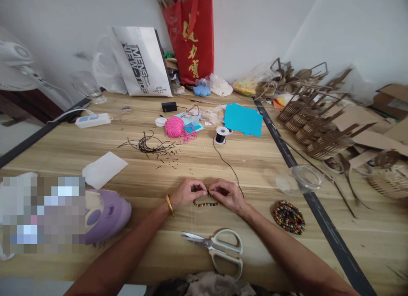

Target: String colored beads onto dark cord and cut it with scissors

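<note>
Both my hands meet over the middle of the table, fingertips pinched close together. Between them is a string of small multicoloured beads [205,204], which hangs in a loop just below my fingers. My left hand [188,191], with a gold bangle at the wrist, pinches one side of it. Its other side is pinched by my right hand [230,195]. The exact spot they grip is dark and small. A black cord [228,163] runs from a white spool [220,135] down beside my right hand. White-handled scissors [219,248] lie nearer to me, blades pointing left.
A coil of beaded strands [288,217] lies to the right, near a clear tape roll [307,178]. Cut black cords [148,144], pink yarn [174,127] and blue sheets [244,119] are farther back. A purple object [110,217] stands left. Woven baskets [314,122] crowd the right.
</note>
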A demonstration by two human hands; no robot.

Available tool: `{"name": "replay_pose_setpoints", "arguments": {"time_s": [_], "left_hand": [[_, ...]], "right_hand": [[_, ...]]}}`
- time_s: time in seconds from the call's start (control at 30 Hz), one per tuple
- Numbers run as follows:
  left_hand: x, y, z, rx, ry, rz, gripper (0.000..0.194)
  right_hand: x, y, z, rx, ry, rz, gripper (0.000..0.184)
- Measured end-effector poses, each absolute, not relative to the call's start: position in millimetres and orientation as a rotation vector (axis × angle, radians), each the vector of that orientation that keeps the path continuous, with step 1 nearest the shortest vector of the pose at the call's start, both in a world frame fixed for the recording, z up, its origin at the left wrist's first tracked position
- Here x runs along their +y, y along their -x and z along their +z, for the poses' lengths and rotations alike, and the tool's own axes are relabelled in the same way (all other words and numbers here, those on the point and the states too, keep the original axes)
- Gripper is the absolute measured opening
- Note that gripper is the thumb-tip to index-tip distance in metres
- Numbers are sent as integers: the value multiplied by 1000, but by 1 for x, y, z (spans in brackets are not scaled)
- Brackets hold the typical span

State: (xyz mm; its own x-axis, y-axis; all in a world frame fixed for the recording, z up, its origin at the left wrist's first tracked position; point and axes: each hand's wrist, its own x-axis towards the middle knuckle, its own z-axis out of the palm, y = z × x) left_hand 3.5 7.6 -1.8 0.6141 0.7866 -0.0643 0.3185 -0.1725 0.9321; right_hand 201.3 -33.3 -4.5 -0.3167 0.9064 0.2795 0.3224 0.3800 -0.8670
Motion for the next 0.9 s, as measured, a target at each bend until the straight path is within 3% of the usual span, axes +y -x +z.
{"name": "replay_pose_setpoints", "arguments": {"time_s": [0.9], "left_hand": [[7, -4, 4, 902, -1738, 518, 14]], "right_hand": [[-35, -201, -6, -1864, 1029, 875, 18]]}}
